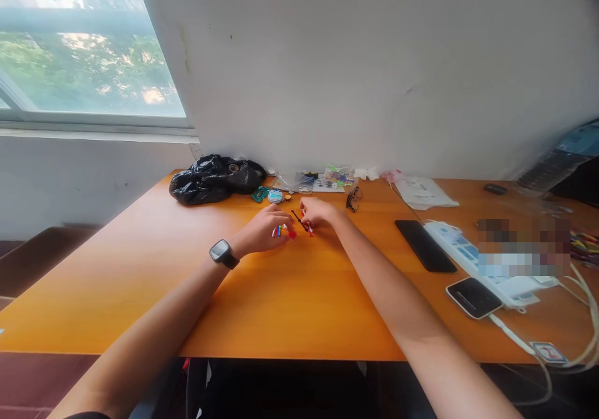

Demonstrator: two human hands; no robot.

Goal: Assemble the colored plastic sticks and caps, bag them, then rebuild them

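My left hand (pixel 262 226), with a dark watch on its wrist, rests low over the table with its fingers curled round a small multicoloured piece (pixel 279 231) showing red, blue and white. Close to its right, my right hand (pixel 317 210) has its fingers pinched on a small red and white piece (pixel 309 229). A thin black stick-like part (pixel 299 220) slants between the two hands. Whether it is joined to the red and white piece, I cannot tell. The fingers partly hide both pieces, and their exact kind is too small to make out.
A black plastic bag (pixel 213 180) lies at the back left. Behind the hands are a round tin (pixel 275 196), clear bags of small coloured parts (pixel 339 177) and glasses (pixel 354 199). To the right lie a black phone (pixel 425 245), a power strip (pixel 461 250) and another black-topped device (pixel 473 297).
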